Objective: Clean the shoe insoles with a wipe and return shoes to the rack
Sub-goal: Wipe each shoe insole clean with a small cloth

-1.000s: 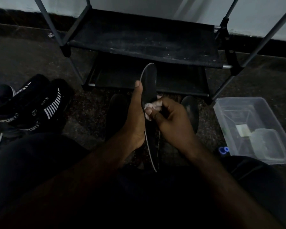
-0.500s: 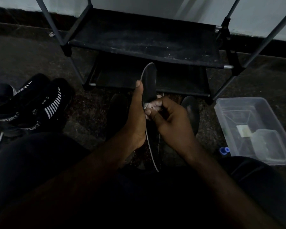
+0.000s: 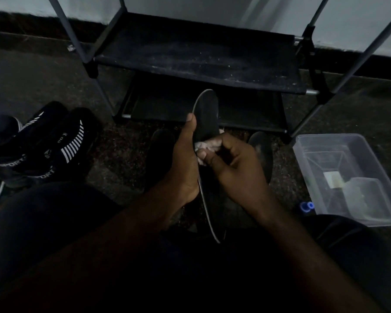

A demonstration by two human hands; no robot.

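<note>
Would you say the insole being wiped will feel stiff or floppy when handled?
Probably fairly springy: the insole holds its shape in the left hand, barely curving. Likely light, being thin. It may flex where the right hand presses the wipe.

On my feed a pale, whitish painted wall [image 3: 224,7] runs across the top of the frame, with a black skirting band [image 3: 20,21] along its foot. Below it a dark, speckled, stone-like floor [image 3: 32,71] fills the left and right sides. At upper centre, close to the wall, stands a black shoe rack [image 3: 201,57] with fabric shelves and grey metal poles [image 3: 75,39]. Its upper shelf is dusted with pale flecks and its lower shelf [image 3: 246,111] lies in shadow. The light is dim throughout.
</note>
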